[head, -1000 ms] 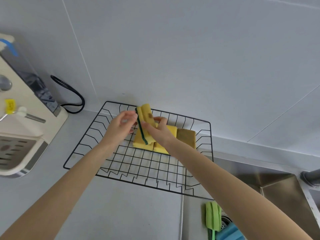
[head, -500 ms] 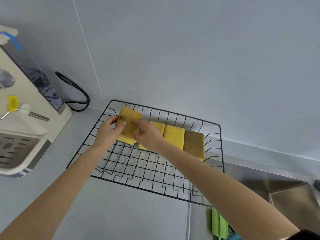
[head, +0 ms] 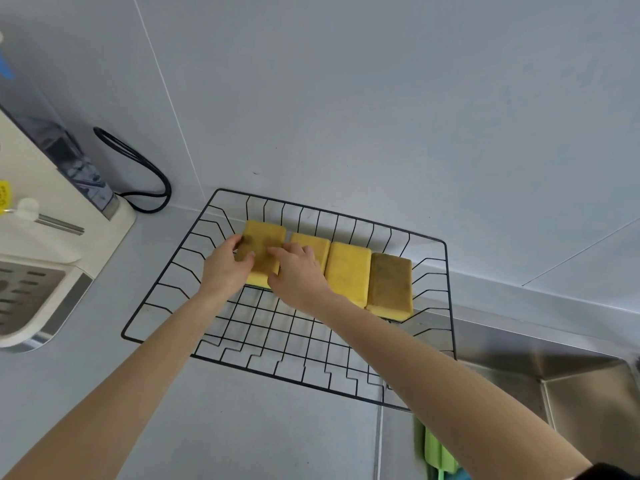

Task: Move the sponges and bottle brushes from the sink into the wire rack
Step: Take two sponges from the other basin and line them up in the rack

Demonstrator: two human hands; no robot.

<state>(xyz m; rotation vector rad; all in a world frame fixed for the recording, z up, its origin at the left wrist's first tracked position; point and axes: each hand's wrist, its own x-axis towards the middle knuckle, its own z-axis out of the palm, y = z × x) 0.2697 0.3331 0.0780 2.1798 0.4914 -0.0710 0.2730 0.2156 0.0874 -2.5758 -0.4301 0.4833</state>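
Observation:
A black wire rack (head: 166,306) sits on the grey counter against the wall. Along its back lie several yellow sponges in a row; the rightmost (head: 389,282) is browner. My left hand (head: 225,268) and my right hand (head: 299,271) both rest on the leftmost sponge (head: 265,242), fingers on its top and edges, pressing it flat beside its neighbour (head: 313,245). A green brush (head: 438,453) shows at the bottom edge in the steel sink (head: 588,403), mostly cut off.
A cream appliance (head: 45,237) with a clear tank stands at the left, its black cable (head: 145,174) looping by the wall. The tiled wall rises right behind the rack. Grey counter runs in front of the rack.
The sponge held on edge above the rack a second ago has been turned flat and set down at the left end of the row. Both hands stay on it.

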